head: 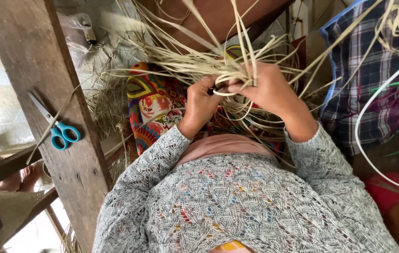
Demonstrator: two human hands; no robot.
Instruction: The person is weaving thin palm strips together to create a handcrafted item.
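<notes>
A tangled bundle of pale dried straw strips (194,61) fans out over my lap. My left hand (201,103) grips strands at the bundle's middle, fingers curled around them. Touching it on the right, my right hand (267,89) pinches several upright strips and a curled loop between thumb and fingers. Both wrists come out of grey knitted sleeves. Under the straw lies a bright patterned cloth (155,105).
A rough wooden plank (44,79) slants down the left side with blue-handled scissors (56,126) lying on it. A plaid cloth bag (372,70) stands at the right, a white cord (365,117) curving in front of it. Loose straw (108,100) lies beside the plank.
</notes>
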